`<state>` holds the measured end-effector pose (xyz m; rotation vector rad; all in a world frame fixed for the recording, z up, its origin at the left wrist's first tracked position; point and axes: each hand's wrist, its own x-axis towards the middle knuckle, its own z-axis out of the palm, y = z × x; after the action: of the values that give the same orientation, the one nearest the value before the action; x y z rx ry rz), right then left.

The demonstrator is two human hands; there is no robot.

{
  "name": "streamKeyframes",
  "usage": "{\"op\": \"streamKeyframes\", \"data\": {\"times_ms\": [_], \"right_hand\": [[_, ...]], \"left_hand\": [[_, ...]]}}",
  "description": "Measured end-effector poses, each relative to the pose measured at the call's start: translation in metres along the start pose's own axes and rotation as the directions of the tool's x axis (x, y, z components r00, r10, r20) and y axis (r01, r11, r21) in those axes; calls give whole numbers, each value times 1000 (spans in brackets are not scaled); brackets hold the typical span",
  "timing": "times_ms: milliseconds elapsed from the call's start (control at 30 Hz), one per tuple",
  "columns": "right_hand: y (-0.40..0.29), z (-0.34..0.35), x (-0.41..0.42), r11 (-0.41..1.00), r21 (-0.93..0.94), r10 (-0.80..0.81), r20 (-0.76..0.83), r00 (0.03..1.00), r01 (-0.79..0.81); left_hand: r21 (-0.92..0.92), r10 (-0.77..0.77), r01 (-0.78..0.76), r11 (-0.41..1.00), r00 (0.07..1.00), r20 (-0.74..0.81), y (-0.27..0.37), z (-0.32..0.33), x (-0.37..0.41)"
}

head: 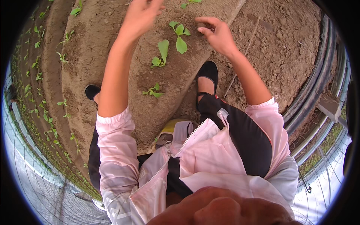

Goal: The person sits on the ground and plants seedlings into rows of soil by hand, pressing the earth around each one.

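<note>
My left hand (142,17) is blurred and cut off by the top edge of the view, above the soil bed (146,76). Its fingertips are partly out of sight, so I cannot tell whether they hold anything. To the right, my right hand (218,36) hovers with a gap between thumb and forefinger and nothing in them. Nearest to it is a green seedling (180,36) with several broad leaves. A second seedling (160,56) with one large upright leaf grows just to its left. Lower down is a small seedling (153,90), and another seedling (191,2) shows at the top.
Black shoes (208,76) stand on either side of the seedling row. A thin stick (251,36) lies on crumbly soil at right, beside dark pipes (317,76). More seedling rows (39,76) run along the left. A yellow-edged object (168,128) sits between the legs.
</note>
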<state>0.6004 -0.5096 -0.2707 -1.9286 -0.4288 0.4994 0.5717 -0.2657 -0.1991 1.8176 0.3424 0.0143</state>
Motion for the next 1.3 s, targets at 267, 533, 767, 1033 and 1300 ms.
{"op": "streamKeyframes", "data": {"times_ms": [267, 533, 767, 1033, 1300], "right_hand": [[4, 18, 9, 886, -413, -250, -41, 967, 212], [-6, 23, 8, 941, -305, -141, 37, 989, 146], [-9, 21, 12, 862, -380, -321, 102, 941, 336], [-6, 21, 9, 929, -322, -170, 73, 983, 184], [-25, 13, 3, 818, -482, -317, 76, 945, 314]], "left_hand": [[-221, -399, 352, 910, 888, -229, -61, -88, -82], [-420, -604, 458, 784, 721, -340, -149, -115, -158], [-481, -686, 505, 716, 635, -355, -184, -106, -178], [-426, -672, 523, 738, 624, -398, -222, -111, -184], [117, -445, 592, 797, 708, -548, -268, -134, -172]]}}
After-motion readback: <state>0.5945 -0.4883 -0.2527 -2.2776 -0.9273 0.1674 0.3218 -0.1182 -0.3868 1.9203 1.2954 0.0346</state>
